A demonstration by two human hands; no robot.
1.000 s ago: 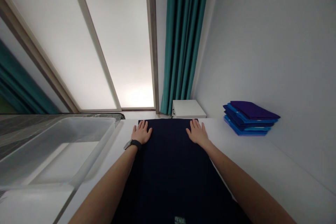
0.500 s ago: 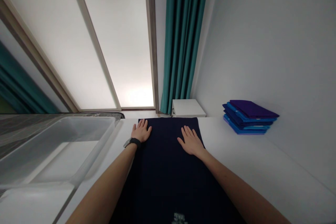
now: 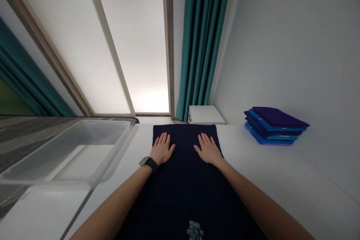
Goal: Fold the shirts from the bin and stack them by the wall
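Note:
A dark navy piece of cloth [image 3: 185,180] lies spread flat on the white table [image 3: 239,165], with a pale printed patch [image 3: 194,230] near the bottom of the view. On the left part of its far end rests my left hand [image 3: 162,149], palm down with fingers spread; a dark watch is on that wrist. My right hand [image 3: 208,149] lies flat on the right part, fingers spread too. Neither hand grips anything. The cloth's near end runs out of view, and what kind of garment or fabric it is cannot be made out.
To the right, against the wall, sits a stack of folded purple and blue cloths [image 3: 275,126]. A clear plastic bin [image 3: 98,172] stands at the left. Beyond the table are a small white cabinet [image 3: 206,114], a teal curtain [image 3: 204,45] and frosted sliding doors [image 3: 140,52].
My left hand has slid from the cloth's far left corner inward and slightly nearer. My right hand stays flat in about the same place on the cloth. The view has shifted slightly.

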